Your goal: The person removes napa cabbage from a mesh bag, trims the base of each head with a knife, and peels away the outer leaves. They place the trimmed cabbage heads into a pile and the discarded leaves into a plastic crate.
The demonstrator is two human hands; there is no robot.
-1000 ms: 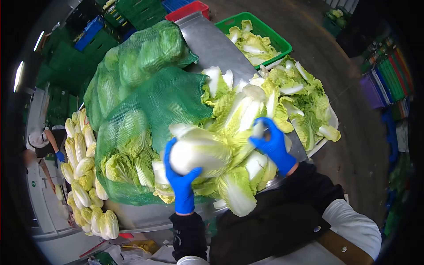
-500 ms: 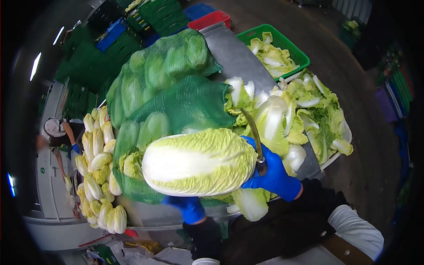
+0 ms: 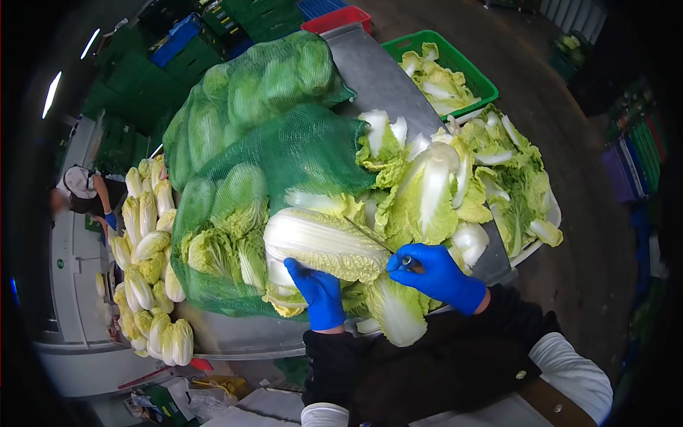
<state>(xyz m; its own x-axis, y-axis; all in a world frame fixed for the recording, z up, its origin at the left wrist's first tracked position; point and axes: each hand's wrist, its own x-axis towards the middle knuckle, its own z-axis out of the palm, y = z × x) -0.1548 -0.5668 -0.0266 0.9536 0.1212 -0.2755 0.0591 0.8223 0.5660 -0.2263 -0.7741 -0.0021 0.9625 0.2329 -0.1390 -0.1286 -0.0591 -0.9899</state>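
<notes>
A pale Chinese cabbage lies on its side above other cabbage leaves, at the mouth of a green net bag. My left hand, in a blue glove, grips its near side, thumb up against it and fingers mostly hidden beneath. In my right hand, also blue-gloved, is a knife, its thin blade pointing left across the leafy end of the cabbage. Several whole cabbages show in the bag. Just below the knife hand hangs a loose outer leaf.
Trimmed leaves cover the right of the metal table, beside a heaped white container and a green crate. Another full net bag stands behind. Cabbages are piled at left, near another person.
The cabbage has moved down and away from the camera, turning slightly. My left hand has come from beneath onto its near side. The knife blade has swung from upward to leftward over it.
</notes>
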